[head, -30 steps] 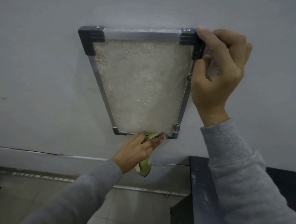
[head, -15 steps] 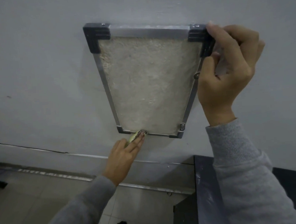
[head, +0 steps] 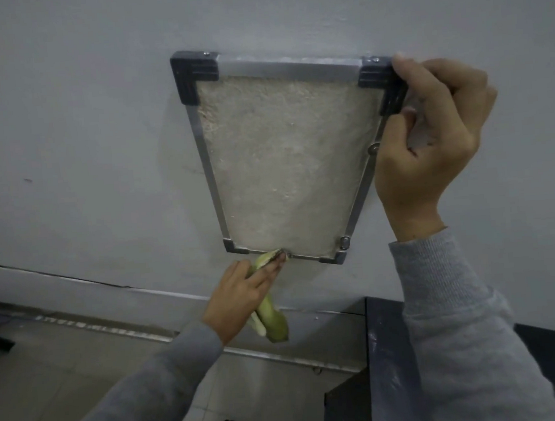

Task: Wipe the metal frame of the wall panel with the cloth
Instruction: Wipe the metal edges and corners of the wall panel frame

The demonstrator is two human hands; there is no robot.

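Against grey wall, right hand (head: 425,140) pinches the rigid metal frame (head: 288,73) at its corner while left hand (head: 242,293) fingers press the soft, limp green cloth (head: 270,319) on the bottom rail.

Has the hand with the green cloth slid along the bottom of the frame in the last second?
Yes. The left hand with the cloth slid leftward along the frame, away from its bottom-right corner.

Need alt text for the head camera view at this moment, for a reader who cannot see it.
A person's left hand presses a green cloth against the bottom bar of a metal frame around a fibrous wall panel, while the right hand grips the frame's upper right corner. Both arms wear grey sleeves; a dark cabinet stands at lower right.
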